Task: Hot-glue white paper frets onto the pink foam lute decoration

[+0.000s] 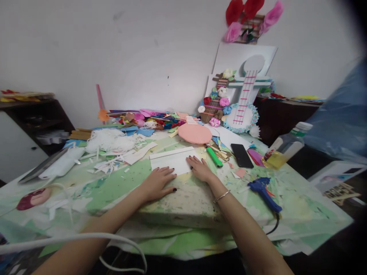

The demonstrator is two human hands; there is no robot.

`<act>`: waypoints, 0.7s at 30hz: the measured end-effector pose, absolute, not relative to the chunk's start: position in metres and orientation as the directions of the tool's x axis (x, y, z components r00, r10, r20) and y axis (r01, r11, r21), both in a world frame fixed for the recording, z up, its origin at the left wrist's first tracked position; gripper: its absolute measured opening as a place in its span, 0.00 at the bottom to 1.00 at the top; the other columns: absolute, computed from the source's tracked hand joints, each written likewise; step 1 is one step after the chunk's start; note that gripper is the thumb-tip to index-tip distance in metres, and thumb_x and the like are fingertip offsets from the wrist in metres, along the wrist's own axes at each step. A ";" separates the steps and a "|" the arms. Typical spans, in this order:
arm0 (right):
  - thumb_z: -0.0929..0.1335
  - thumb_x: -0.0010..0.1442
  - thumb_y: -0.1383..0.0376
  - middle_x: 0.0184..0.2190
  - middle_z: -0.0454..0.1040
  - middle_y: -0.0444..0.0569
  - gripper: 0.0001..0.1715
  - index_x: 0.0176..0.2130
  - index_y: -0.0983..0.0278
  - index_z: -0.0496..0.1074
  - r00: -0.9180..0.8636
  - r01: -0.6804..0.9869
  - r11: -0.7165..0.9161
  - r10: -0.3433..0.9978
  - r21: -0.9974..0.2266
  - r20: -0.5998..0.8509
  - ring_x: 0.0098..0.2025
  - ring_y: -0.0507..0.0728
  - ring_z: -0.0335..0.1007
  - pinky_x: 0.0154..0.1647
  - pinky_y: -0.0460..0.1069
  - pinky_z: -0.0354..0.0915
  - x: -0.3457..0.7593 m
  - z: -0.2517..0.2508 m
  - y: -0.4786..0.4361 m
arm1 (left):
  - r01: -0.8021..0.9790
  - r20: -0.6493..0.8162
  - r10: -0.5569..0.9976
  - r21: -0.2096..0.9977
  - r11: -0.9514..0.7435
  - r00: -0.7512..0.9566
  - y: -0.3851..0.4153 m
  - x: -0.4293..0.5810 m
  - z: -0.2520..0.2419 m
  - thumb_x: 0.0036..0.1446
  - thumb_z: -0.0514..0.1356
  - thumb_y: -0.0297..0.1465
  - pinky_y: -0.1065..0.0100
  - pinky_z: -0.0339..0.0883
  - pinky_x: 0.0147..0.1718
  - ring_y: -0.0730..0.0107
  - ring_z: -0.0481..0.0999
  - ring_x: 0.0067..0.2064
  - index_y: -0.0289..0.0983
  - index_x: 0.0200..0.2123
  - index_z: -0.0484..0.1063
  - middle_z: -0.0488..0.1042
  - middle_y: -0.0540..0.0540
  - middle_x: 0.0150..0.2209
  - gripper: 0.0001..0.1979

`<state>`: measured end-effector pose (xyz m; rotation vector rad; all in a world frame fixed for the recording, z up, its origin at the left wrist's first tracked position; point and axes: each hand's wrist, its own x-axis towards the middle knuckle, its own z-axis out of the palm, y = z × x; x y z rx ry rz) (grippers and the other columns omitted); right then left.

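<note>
A white sheet of paper (174, 160) with a folded strip along its far edge lies on the green-stained table. My left hand (159, 181) rests flat across its near left part, fingers spread, thumb on the tabletop. On the near right side, my right hand (199, 168) lies with its fingers stretched over the paper. Neither hand grips anything. Just beyond the sheet sits a round pink piece (195, 133) with a striped strip on its far edge. To the right of my right hand is a green utility knife (214, 157).
A blue glue gun (265, 193), a black phone (242, 155) and a tilted bottle (286, 147) of yellow liquid are on the right. White paper scraps (111, 141) heap up at the left. Decorated paper instruments (241, 114) lean at the back. A white cable (123, 238) crosses in front.
</note>
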<state>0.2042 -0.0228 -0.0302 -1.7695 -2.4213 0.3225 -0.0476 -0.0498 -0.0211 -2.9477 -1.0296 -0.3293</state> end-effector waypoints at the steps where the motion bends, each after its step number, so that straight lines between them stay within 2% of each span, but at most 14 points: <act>1: 0.56 0.56 0.72 0.67 0.43 0.49 0.40 0.66 0.61 0.45 -0.305 0.925 0.290 0.952 -0.246 -0.026 0.68 0.58 0.34 0.63 0.65 0.34 0.204 -0.030 -0.023 | 0.618 0.206 0.619 0.081 -0.782 0.758 -0.050 -0.050 -0.023 0.58 0.54 0.46 0.48 0.55 0.56 0.51 0.61 0.60 0.42 0.54 0.66 0.63 0.41 0.60 0.24; 9: 0.58 0.54 0.73 0.67 0.43 0.52 0.42 0.66 0.60 0.45 -0.284 0.919 0.267 0.959 -0.289 -0.018 0.68 0.60 0.33 0.63 0.65 0.35 0.208 -0.029 -0.018 | 0.675 0.295 0.679 0.132 -0.726 0.672 -0.065 -0.074 -0.036 0.62 0.49 0.33 0.48 0.55 0.56 0.53 0.59 0.61 0.38 0.51 0.69 0.66 0.41 0.58 0.17; 12: 0.58 0.53 0.75 0.67 0.43 0.54 0.43 0.66 0.58 0.46 -0.267 0.918 0.252 0.964 -0.306 -0.006 0.68 0.60 0.32 0.62 0.66 0.36 0.214 -0.030 -0.016 | 0.718 0.313 0.714 0.128 -0.685 0.626 -0.073 -0.083 -0.039 0.62 0.48 0.33 0.46 0.56 0.56 0.53 0.59 0.62 0.37 0.47 0.71 0.68 0.40 0.56 0.16; 17: 0.58 0.51 0.77 0.67 0.45 0.55 0.44 0.65 0.59 0.50 -0.240 0.917 0.231 0.971 -0.326 0.010 0.68 0.61 0.34 0.62 0.66 0.38 0.224 -0.032 -0.015 | 0.754 0.343 0.742 0.125 -0.644 0.577 -0.078 -0.089 -0.039 0.63 0.46 0.32 0.47 0.57 0.56 0.54 0.64 0.59 0.34 0.48 0.70 0.72 0.38 0.52 0.17; 21: 0.58 0.51 0.78 0.67 0.44 0.56 0.45 0.65 0.60 0.48 -0.230 0.910 0.227 0.973 -0.347 0.032 0.68 0.60 0.34 0.62 0.65 0.40 0.230 -0.034 -0.011 | 0.770 0.388 0.739 0.105 -0.629 0.551 -0.078 -0.086 -0.039 0.63 0.46 0.33 0.47 0.57 0.57 0.54 0.65 0.58 0.34 0.45 0.71 0.74 0.39 0.49 0.17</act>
